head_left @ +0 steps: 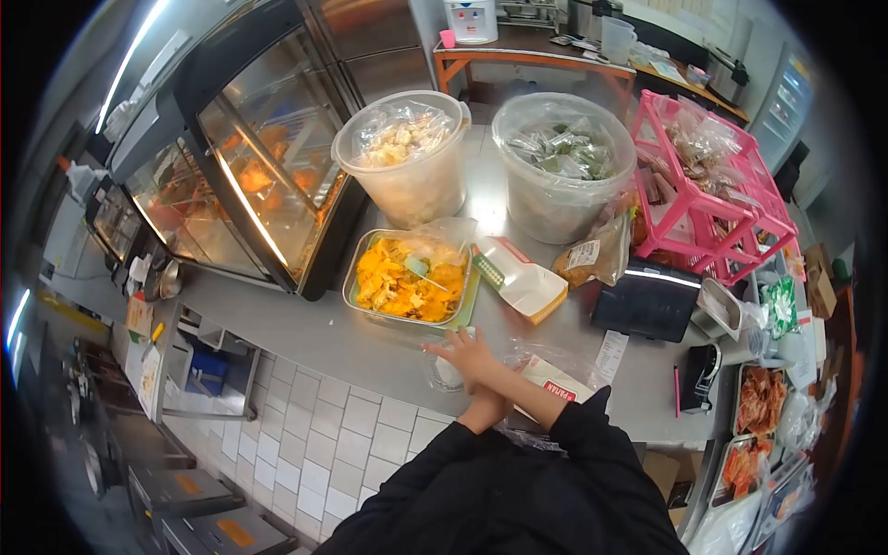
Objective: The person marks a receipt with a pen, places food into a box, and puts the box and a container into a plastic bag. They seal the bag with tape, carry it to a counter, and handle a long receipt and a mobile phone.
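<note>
My right hand (pixel 462 358) reaches across to the left with its fingers spread, near a small clear plastic piece with a white round part (pixel 448 373) at the counter's front edge. My left hand (pixel 487 405) lies beneath my right wrist; its fingers are hidden. Just beyond is a metal tray (pixel 350 294) of yellow-orange food pieces (pixel 398 287), with a pale green utensil (pixel 416 266) in it and a clear bag over its far corner. An open paper food box (pixel 525 279) sits right of the tray. Beside my right forearm lies a white carton with a red label (pixel 559 388).
Two large plastic tubs (pixel 407 190) (pixel 555 208) of bagged food stand behind the tray. A lit glass display case (pixel 268 157) is at left. To the right are a pink rack (pixel 712 208), a dark tablet-like device (pixel 647 301), a receipt (pixel 610 356) and a black stapler-like device (pixel 701 377).
</note>
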`<state>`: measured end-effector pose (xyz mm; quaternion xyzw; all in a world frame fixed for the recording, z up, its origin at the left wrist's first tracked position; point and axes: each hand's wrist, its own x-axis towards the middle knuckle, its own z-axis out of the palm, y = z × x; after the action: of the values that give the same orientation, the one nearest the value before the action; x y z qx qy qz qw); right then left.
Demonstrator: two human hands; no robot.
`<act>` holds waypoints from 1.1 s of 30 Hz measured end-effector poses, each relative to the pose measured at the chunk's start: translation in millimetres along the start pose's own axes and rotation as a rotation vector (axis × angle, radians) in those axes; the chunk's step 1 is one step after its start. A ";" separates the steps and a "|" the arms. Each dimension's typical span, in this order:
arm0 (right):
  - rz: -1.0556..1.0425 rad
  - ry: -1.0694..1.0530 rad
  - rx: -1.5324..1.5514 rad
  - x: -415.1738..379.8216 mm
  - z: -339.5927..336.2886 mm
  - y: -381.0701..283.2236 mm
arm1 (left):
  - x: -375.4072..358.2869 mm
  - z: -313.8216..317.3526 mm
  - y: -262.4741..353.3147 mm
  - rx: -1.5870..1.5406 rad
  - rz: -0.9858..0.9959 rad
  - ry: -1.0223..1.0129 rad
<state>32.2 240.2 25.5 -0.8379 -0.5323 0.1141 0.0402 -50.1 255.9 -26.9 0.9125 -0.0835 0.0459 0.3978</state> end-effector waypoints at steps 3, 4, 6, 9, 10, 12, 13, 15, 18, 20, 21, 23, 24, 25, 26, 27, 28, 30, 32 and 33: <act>0.004 -0.191 0.176 14.5 -3.7 8.4 | -14.1 18.0 0.6 -0.003 0.060 0.000; 0.006 -0.176 0.282 15.7 -4.2 13.2 | -18.0 19.3 0.8 -0.035 -0.032 0.030; 0.069 -0.247 0.482 11.6 -25.3 19.6 | -17.0 15.0 3.4 -0.067 -0.107 0.046; 0.004 -0.349 0.961 13.8 -29.0 38.6 | -19.7 3.4 11.0 -0.093 -0.243 0.002; -0.099 -0.386 1.236 12.7 -24.9 44.1 | -21.4 4.2 7.6 -0.138 -0.206 0.052; -0.150 -0.235 1.221 -5.4 -37.4 50.3 | -22.2 6.4 -5.9 -0.184 -0.176 0.103; -0.197 -0.084 1.189 -17.1 -46.5 54.7 | -19.6 8.4 -16.8 -0.216 -0.146 0.084; -0.154 -0.095 1.200 -37.7 -60.1 55.5 | -24.3 6.1 -20.8 -0.242 -0.143 0.075; -0.109 0.013 1.114 -34.5 -54.4 54.8 | -19.2 -13.0 -16.5 -0.424 -0.211 -0.058; -0.053 0.102 0.954 -23.3 -49.4 50.2 | -31.8 -26.9 -12.3 -0.238 -0.192 0.054; -0.087 0.085 0.959 -19.8 -47.4 46.3 | -43.6 -32.2 -12.0 -0.061 -0.170 0.142; 0.018 0.185 0.773 -12.3 -45.6 43.2 | -58.0 -47.0 -21.2 -0.096 -0.252 0.459; -0.063 0.284 0.782 -5.0 -26.3 49.0 | -59.3 -57.0 -21.6 0.147 -0.300 0.596; -0.089 0.265 0.786 -4.9 -26.4 49.5 | -58.3 -64.1 -21.1 0.387 -0.351 0.723; -0.019 0.229 0.909 -10.0 -33.6 49.1 | -52.1 -67.1 -24.1 0.349 -0.388 0.619; 0.058 0.196 1.021 -15.0 -42.9 50.3 | -49.5 -67.2 -26.8 0.343 -0.407 0.635; 0.048 0.192 1.043 -21.9 -58.1 50.2 | -43.6 -67.5 -30.5 0.313 -0.315 0.515; 0.072 0.171 1.132 -27.9 -61.1 57.8 | -32.8 -64.3 -35.4 0.274 -0.226 0.399; 0.102 0.152 1.227 -38.0 -57.5 67.5 | -23.4 -56.5 -37.4 0.339 -0.211 0.139; 0.177 0.012 1.466 -41.5 -53.5 74.1 | -20.3 -54.0 -42.7 0.336 -0.210 0.149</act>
<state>93.3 173.8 69.6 -0.6363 -0.2494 0.4387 0.5835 -62.9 326.5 -23.9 0.9638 0.0503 0.0848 0.2478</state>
